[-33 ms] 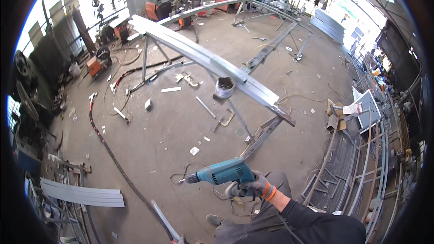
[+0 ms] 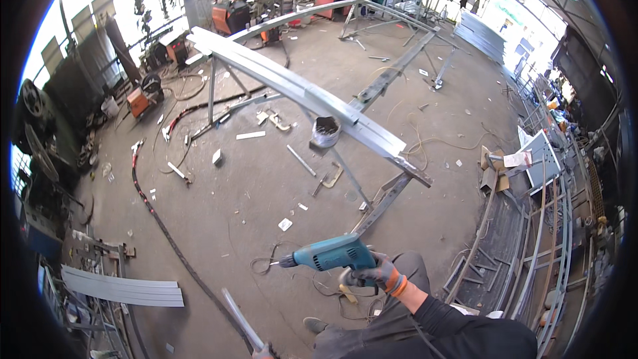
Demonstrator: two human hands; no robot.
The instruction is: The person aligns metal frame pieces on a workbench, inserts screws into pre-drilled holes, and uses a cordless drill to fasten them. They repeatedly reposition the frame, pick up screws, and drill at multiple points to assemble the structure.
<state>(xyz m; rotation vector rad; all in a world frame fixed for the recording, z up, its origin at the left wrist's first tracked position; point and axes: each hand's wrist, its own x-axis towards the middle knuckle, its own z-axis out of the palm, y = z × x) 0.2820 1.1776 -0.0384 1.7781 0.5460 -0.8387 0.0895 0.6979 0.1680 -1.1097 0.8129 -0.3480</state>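
My right hand (image 2: 382,272), in a grey glove with an orange cuff, is wrapped round the handle of a teal power drill (image 2: 335,254). The drill's dark chuck points left, with a thin bit at its tip. Only the top of my gloved left hand (image 2: 264,352) shows at the lower edge. It is closed round the near end of a straight silver metal bar (image 2: 238,314), which slants up and to the left. Ahead of the drill, long silver metal profiles (image 2: 299,90) lie across a metal frame (image 2: 382,209). An open pail (image 2: 326,133) with dark contents is beside them.
A black cable (image 2: 169,236) snakes over the floor at left. A C-clamp (image 2: 332,178) and offcuts lie on the floor ahead. Lower left, grey sheet strips (image 2: 123,286) rest on a rack. To the right are a cardboard box (image 2: 493,171) and long metal bars (image 2: 545,226).
The view has shifted very slightly. The metal bar and my left hand sit a little higher in the picture. Both hands keep their hold.
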